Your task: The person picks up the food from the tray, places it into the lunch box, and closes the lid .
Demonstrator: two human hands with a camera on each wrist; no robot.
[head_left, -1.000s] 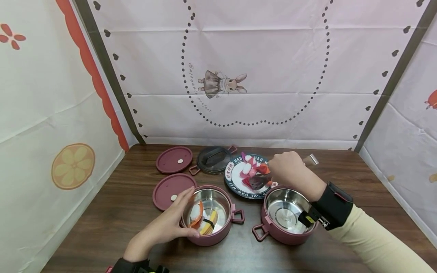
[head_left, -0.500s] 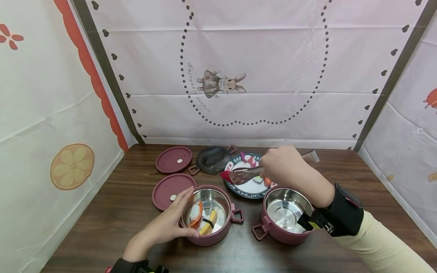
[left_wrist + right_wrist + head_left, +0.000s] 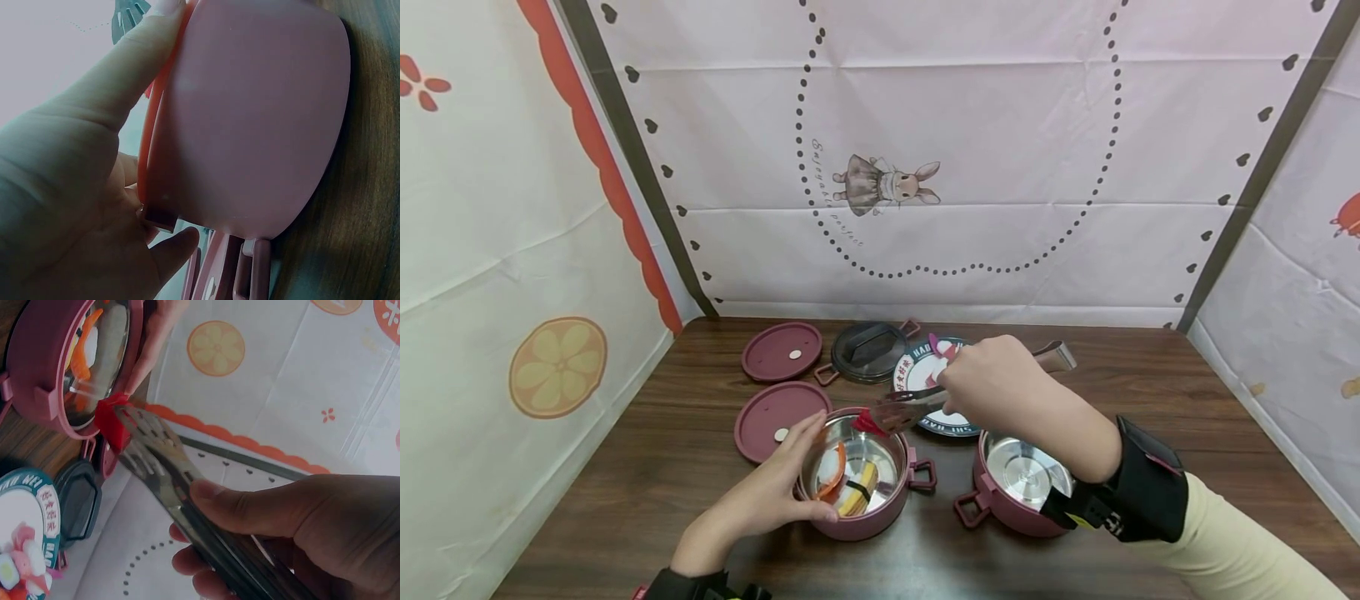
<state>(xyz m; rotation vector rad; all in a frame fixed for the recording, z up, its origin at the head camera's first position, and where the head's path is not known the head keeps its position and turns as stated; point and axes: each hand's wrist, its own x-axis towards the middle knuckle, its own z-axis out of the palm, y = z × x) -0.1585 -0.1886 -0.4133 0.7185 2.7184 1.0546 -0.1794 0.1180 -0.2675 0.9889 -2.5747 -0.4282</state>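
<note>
My left hand [image 3: 771, 487] holds the left pink pot [image 3: 880, 518] by its rim, the thumb on the near side and the fingers on the far left side. Inside that pot lie an orange-and-white sushi piece [image 3: 831, 468] and a yellow one with a black band [image 3: 861, 487]. In my right hand [image 3: 1000, 379] is a pair of metal tongs [image 3: 165, 469], pointing left. Their tips pinch a small red piece [image 3: 112, 422] over the pot's far rim. Its kind cannot be told. The right pink pot [image 3: 1000, 500] stands below my right forearm.
Behind the pots, a round plate [image 3: 904, 379] bears several colourful food pieces [image 3: 25, 562], partly hidden by my right hand in the head view. Two pink round lids [image 3: 781, 350] and a dark lid with pink handles [image 3: 868, 354] lie at the back left. Printed cloth walls surround the table.
My right hand has lifted the red piece off the plate with the tongs and carried it left and nearer, over the left pot. My left hand has stayed at that pot.
</note>
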